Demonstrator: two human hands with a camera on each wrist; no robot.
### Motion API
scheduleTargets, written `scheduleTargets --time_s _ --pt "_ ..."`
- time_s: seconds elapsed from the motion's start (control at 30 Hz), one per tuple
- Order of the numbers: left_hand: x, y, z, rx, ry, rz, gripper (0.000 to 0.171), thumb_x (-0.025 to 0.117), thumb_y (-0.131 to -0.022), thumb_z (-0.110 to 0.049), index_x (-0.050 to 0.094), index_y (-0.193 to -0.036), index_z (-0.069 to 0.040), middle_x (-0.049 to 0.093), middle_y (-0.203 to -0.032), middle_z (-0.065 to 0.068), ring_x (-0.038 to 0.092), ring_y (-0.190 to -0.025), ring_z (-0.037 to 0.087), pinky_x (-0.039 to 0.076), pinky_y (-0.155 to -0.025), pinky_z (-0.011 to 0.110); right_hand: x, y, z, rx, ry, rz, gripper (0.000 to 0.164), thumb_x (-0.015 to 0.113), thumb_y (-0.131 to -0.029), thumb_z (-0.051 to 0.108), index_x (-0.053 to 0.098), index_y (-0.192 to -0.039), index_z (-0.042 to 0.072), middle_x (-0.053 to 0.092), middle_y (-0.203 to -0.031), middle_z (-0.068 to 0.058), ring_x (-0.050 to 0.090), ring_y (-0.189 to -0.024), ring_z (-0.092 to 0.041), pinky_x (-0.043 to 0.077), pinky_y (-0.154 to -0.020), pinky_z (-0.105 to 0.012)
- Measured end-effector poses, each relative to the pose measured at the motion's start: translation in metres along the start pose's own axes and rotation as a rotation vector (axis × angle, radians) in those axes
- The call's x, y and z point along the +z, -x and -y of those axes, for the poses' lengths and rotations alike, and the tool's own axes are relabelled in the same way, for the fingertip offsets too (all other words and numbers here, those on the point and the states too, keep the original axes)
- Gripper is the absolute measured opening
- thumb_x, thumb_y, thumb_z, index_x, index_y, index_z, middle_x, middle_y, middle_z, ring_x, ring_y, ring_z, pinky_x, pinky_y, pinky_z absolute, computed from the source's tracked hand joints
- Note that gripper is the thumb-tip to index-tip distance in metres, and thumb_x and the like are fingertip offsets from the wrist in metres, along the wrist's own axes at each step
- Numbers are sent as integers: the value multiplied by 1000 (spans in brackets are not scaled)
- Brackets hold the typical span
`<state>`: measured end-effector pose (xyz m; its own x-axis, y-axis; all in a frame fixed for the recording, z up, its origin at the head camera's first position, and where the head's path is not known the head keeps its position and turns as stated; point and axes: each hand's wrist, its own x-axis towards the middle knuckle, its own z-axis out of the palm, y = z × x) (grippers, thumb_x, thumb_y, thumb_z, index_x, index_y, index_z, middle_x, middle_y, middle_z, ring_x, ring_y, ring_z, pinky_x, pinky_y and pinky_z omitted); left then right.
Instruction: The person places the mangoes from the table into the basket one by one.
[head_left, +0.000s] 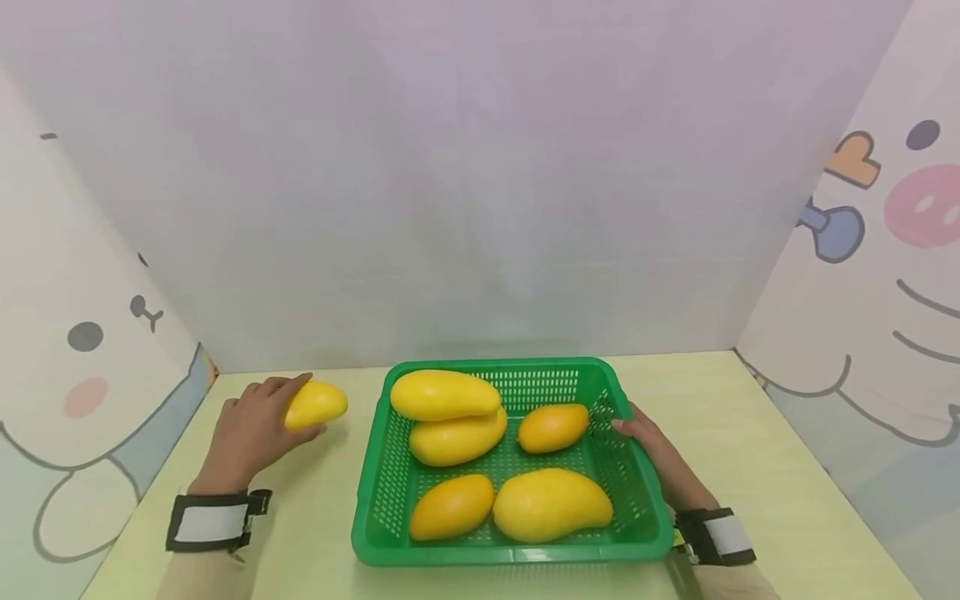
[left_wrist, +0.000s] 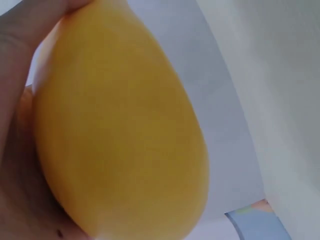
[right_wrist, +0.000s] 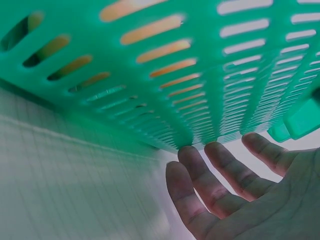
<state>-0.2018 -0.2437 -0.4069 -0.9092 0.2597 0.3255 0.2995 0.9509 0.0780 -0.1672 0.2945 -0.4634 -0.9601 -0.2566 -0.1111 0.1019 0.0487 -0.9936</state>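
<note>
My left hand [head_left: 258, 429] grips a smooth yellow mango [head_left: 318, 405], its fingers over the top and the thumb along the near side. Up close in the left wrist view, the same mango [left_wrist: 122, 125] fills the palm. A green plastic basket [head_left: 585, 552] with slotted walls stands to its right, several yellow and orange-yellow mangoes inside. At the basket's right side is my right hand [head_left: 656, 446], thumb over the rim and fingers outside. From the right wrist view, those fingertips [right_wrist: 189, 156] meet the slotted outer wall.
In the basket's back left, one long yellow mango [head_left: 442, 395] lies on top of another [head_left: 459, 437]. The pale yellow tabletop [head_left: 780, 467] runs back to a plain light wall [head_left: 465, 208]. Side panels with cartoon animals [head_left: 86, 337] flank the table.
</note>
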Motion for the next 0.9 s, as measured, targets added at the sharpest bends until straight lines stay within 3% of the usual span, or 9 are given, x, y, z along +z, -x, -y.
scheduleTargets --time_s 0.2,0.63,0.9 --pt "-10 -1 -8 19 -21 -73 79 73 -68 -55 52 -133 -14 59 -116 16 55 -93 38 42 -63 51 -1 0 0 -43 -20 17 61 31 -97 19 4 -151 14 29 -140 -33 40 -121 -48 42 -93 -52" --pt "-33 1 -35 37 -1 -209 81 74 -67 -55 50 -135 -19 59 -111 13 55 -89 36 40 -61 46 -4 1 1 -47 -37 27 60 30 -98 19 3 -151 13 29 -140 -33 43 -120 -45 42 -93 -51" --pt "-40 2 -45 51 -3 -222 81 74 -66 -56 52 -134 -20 60 -111 12 56 -89 35 40 -62 45 -5 5 -1 -67 -16 39 60 30 -98 16 1 -150 5 29 -137 -37 52 -114 -35 45 -91 -47"
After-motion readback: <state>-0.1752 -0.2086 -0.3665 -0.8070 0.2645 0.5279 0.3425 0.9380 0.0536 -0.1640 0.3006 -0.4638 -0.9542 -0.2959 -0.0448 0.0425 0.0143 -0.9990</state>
